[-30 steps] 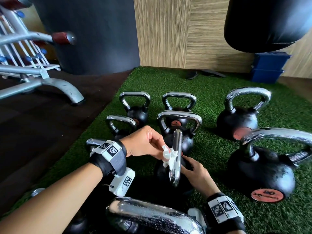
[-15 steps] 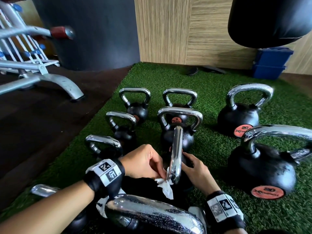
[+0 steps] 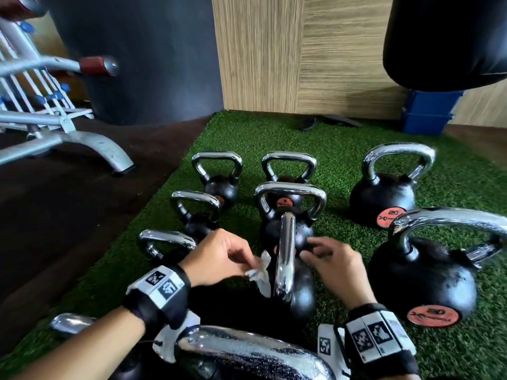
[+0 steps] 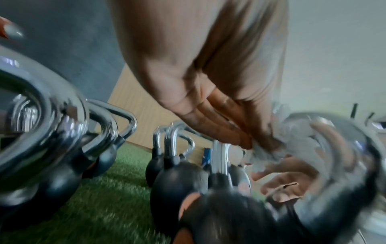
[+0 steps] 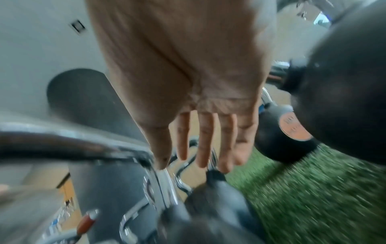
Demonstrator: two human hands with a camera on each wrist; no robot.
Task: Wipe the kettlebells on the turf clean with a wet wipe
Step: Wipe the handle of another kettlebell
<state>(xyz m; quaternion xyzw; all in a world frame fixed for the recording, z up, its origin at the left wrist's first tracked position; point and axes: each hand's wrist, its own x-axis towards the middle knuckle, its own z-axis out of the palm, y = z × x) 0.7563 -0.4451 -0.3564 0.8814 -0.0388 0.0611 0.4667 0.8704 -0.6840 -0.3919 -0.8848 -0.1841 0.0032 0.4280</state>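
Several black kettlebells with chrome handles stand on green turf [image 3: 343,149]. The one between my hands shows its handle [image 3: 285,256] edge-on above a black body [image 3: 301,294]. My left hand [image 3: 247,266] is just left of that handle and pinches a crumpled white wet wipe [image 3: 259,272], which hangs beside the handle. The left wrist view shows the wipe [image 4: 265,148] pinched at the fingertips. My right hand [image 3: 310,249] is on the handle's right, with loose fingers touching the far side of the body. The right wrist view shows its fingers [image 5: 204,142] straight and spread.
Two large kettlebells [image 3: 422,283] [image 3: 384,198] stand close on the right, smaller ones [image 3: 219,185] ahead and left. A wet chrome handle [image 3: 247,355] lies just under my wrists. A metal bench frame [image 3: 68,144] is at the left, a hanging bag [image 3: 444,37] and blue boxes [image 3: 428,111] at the back right.
My left hand slid the wipe down the handle and then came off it to the left. My right hand shifted forward on the kettlebell and its fingers loosened.
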